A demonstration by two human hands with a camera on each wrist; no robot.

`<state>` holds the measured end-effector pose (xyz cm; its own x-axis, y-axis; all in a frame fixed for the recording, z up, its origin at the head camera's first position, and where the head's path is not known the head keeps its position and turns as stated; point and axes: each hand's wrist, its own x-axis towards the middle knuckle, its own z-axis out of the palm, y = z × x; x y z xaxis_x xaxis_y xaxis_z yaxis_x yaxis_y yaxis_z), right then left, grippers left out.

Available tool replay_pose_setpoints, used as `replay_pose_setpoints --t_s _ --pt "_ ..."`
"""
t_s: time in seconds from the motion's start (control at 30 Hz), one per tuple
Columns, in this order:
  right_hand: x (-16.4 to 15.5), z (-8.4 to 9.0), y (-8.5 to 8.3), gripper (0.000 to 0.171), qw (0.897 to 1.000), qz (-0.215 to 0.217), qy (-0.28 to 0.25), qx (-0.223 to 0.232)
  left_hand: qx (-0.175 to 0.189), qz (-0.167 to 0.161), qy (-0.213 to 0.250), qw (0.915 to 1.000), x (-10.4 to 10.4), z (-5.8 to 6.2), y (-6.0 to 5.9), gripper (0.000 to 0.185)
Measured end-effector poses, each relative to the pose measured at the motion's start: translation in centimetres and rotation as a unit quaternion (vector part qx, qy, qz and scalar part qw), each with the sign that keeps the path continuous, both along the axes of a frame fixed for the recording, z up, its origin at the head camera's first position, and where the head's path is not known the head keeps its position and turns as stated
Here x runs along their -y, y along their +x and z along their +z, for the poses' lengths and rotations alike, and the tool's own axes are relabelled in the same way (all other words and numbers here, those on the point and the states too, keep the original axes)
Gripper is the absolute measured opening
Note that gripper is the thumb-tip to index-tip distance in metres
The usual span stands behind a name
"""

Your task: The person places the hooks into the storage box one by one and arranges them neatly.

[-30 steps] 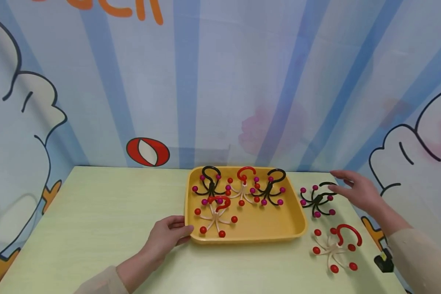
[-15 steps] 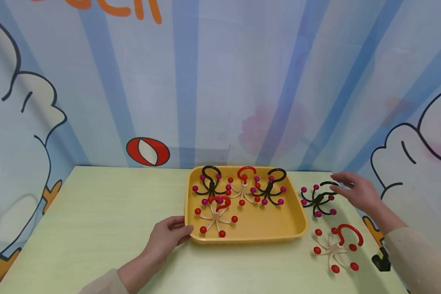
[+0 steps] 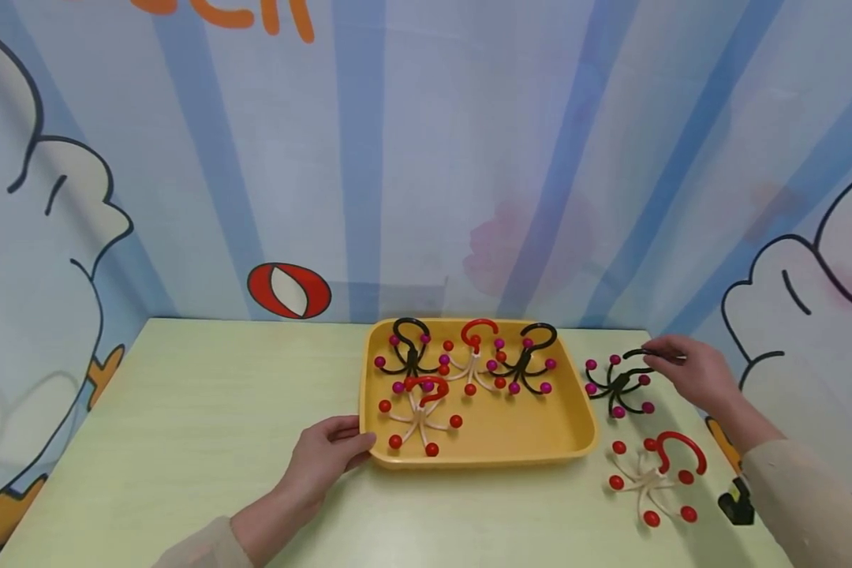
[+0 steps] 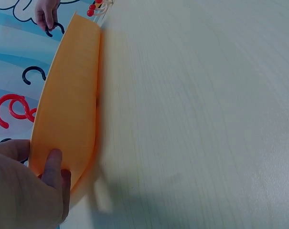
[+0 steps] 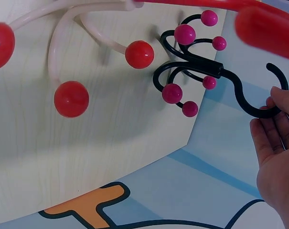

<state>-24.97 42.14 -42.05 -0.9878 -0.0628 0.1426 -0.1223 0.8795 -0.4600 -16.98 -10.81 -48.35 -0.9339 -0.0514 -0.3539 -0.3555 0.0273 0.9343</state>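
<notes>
My right hand [image 3: 692, 371] has its fingertips pinched on the curved top of the black hook [image 3: 619, 384], the one with magenta balls, which lies on the green table [image 3: 184, 426] just right of the yellow tray [image 3: 582, 438]; the right wrist view shows my fingers curled round the bend of its hook, its prongs resting on the table. My left hand [image 3: 326, 457] grips the tray's near left corner, thumb over the rim. The hold is thin, only on the end of the loop, so I judge the piece could swing or twist out of my fingers as it lifts. Its splayed prongs could also catch the tray wall, or tangle with the two black hooks and two cream and red hooks already inside. The cream hook with red balls [image 3: 649, 477] lies near my wrist, and a careless sleeve could drag it.
</notes>
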Motion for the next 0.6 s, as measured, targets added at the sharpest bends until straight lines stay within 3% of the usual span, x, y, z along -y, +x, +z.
replay_pose_setpoints --t_s 0.27,0.6 --pt "-0.1 0.8 0.0 0.030 1.000 -0.006 0.013 -0.001 0.006 0.003 -0.008 0.9999 -0.1 0.1 -0.1 0.043" --pt "-1.1 3.5 0.3 0.030 0.999 -0.012 0.029 -0.021 0.009 0.004 -0.007 0.9999 0.0 -0.1 -0.1 0.044"
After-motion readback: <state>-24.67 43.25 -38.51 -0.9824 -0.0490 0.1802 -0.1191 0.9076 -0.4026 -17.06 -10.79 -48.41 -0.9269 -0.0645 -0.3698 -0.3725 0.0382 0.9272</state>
